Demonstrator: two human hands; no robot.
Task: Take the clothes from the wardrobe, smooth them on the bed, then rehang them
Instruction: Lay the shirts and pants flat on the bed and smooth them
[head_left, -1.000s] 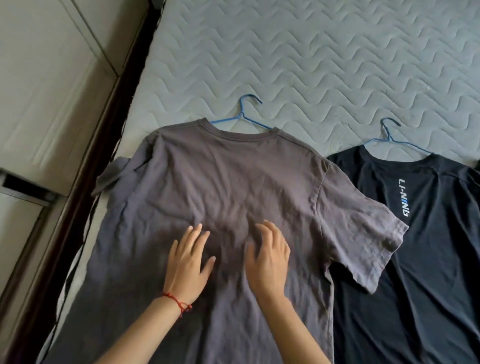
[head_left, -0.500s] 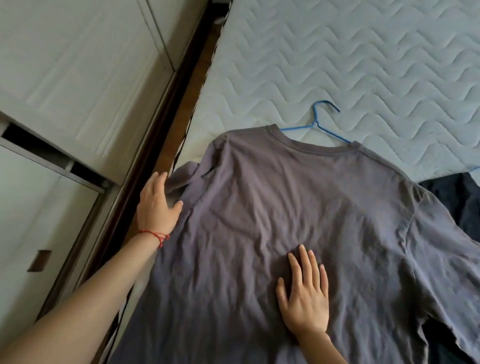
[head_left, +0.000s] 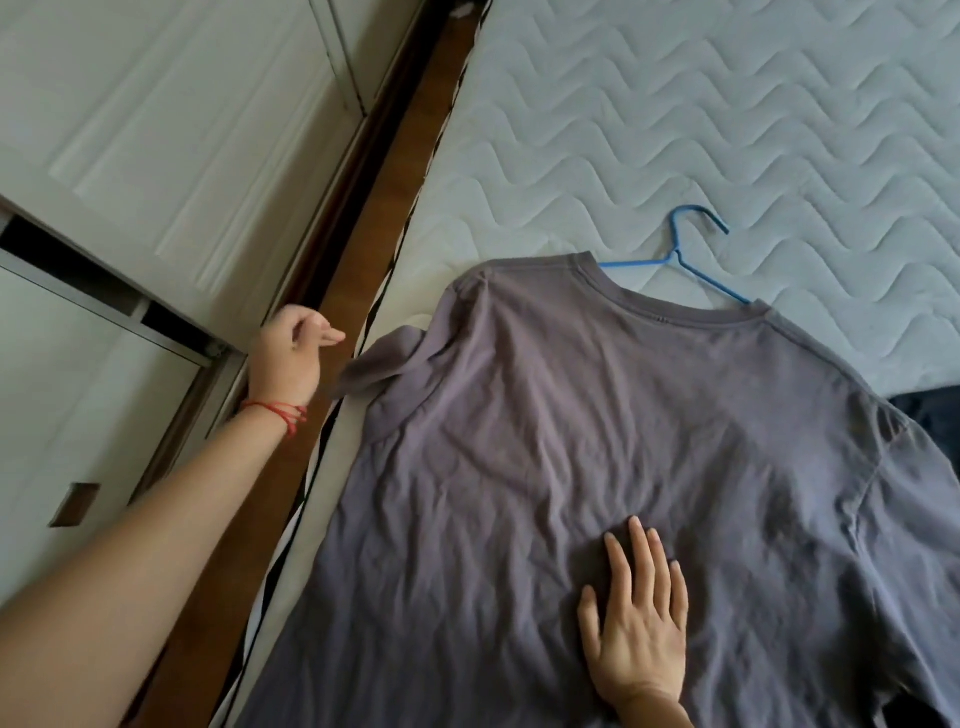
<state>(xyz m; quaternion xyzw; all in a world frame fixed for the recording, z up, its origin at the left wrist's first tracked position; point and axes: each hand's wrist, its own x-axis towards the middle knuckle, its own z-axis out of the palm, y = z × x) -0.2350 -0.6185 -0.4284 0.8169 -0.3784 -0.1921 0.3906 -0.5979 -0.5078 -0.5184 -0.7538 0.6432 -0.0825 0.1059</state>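
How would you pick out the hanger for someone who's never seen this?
Start at the quilted bed and find the grey T-shirt spread on it. The hanger pokes out of its collar. It is thin blue wire, hook lying flat on the mattress, the only bright-coloured thing there.

A bedroom in a home. A bed with a pale quilted mattress in a wavy stitch pattern (head_left: 727, 130) fills most of the view. Along its left edge runs a dark brown wooden bed frame rail (head_left: 363, 249), and just beyond that rail stand white panelled wardrobe doors (head_left: 156, 130). On the mattress lies a grey cotton T-shirt (head_left: 571, 441) on a blue wire hanger (head_left: 680, 254).
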